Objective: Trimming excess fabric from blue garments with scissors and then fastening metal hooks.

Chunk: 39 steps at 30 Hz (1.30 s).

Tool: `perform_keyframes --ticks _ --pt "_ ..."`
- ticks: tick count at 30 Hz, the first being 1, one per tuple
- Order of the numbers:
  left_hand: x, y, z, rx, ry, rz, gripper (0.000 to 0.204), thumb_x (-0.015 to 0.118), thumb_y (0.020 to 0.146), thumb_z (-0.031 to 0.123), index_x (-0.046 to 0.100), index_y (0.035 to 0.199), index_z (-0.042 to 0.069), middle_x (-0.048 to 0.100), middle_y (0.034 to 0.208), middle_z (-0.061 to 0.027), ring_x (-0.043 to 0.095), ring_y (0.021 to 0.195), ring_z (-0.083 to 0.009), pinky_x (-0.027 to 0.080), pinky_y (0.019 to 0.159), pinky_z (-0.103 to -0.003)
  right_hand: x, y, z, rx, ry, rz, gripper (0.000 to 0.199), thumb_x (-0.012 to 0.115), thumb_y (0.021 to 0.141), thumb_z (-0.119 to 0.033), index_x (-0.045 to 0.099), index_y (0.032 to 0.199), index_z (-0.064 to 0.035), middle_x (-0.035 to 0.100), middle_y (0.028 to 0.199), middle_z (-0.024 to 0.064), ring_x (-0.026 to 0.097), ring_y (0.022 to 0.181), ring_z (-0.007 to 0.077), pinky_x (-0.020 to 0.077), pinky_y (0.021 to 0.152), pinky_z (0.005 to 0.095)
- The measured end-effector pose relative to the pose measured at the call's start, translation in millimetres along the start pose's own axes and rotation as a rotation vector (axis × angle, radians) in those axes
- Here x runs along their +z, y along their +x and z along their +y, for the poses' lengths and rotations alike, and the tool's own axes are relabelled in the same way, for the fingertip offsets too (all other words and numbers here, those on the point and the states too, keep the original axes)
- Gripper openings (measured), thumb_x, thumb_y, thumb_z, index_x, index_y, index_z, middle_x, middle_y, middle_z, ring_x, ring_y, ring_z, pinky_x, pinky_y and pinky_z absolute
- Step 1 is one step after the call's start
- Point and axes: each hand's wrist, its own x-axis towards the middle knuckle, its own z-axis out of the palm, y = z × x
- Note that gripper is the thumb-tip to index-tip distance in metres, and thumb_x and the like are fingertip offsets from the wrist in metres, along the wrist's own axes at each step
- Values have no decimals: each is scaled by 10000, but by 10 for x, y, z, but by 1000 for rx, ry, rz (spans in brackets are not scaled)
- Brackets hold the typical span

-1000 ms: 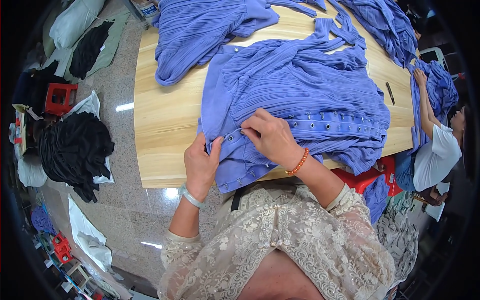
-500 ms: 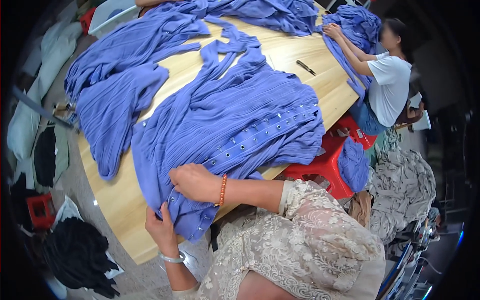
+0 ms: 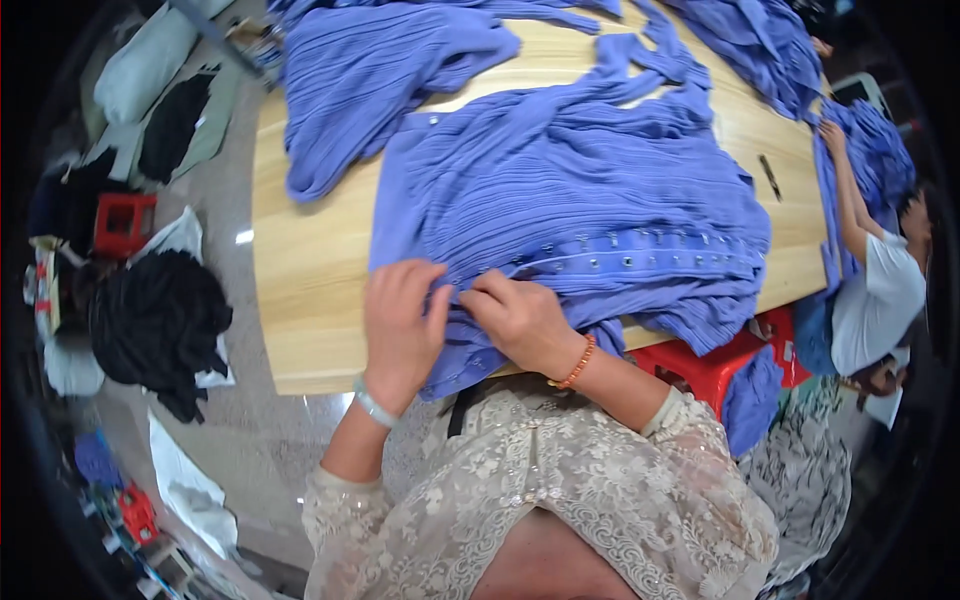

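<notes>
A blue ribbed knit garment (image 3: 590,170) lies spread on the table in front of me, with a row of small metal fasteners along a smooth band (image 3: 630,262) on its near side. My left hand (image 3: 402,325), with a pale bangle at the wrist, holds the lower left of that band between thumb and fingers. Just to its right, my right hand (image 3: 525,322), wearing an orange bead bracelet, pinches the same band with curled fingers. The two hands almost meet, and the fabric right under the fingertips is hidden. A flap of cloth hangs at the table's near edge below them.
The pale wooden table (image 3: 310,290) bears more blue garments (image 3: 385,85) at its far side. Black thread snips (image 3: 769,177) lie at the right. A person in a white shirt (image 3: 880,300) handles blue cloth there. Red stools (image 3: 690,365) and a black cloth heap (image 3: 160,325) stand around.
My view has swung, so the table and garment appear shifted right and up. My left hand has come up from below the right hand to beside it on the band.
</notes>
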Motion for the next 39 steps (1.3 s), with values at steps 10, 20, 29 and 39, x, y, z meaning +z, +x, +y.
perform_keyframes --ticks 10,20,29,39 --pt "50 144 16 0 112 -233 196 736 710 72 643 882 91 558 931 -71 512 932 -273 371 795 -391 -15 -23 -5 56 -3 -34 117 680 828 -85 653 933 -43 605 918 64 629 639 216 501 547 342" --pt "-9 152 -93 -55 -89 -279 87 676 767 53 626 832 83 588 818 -52 538 841 -255 354 774 -385 -64 75 -30 118 116 -83 111 673 833 -63 618 926 -42 588 913 85 631 658 260 507 569 358" --pt "-54 186 -132 -49 -180 -352 62 661 799 63 626 850 74 592 804 -46 538 817 -234 349 779 -364 -60 175 23 276 345 -65 93 672 832 -82 619 877 -20 618 844 127 642 685 324 516 611 404" --pt "-94 264 -275 -79 -302 -468 21 632 833 69 645 850 67 599 769 -39 521 781 -207 337 799 -334 -163 384 74 570 532 -251 159 772 773 -102 680 852 1 681 726 57 568 563 91 471 536 264"
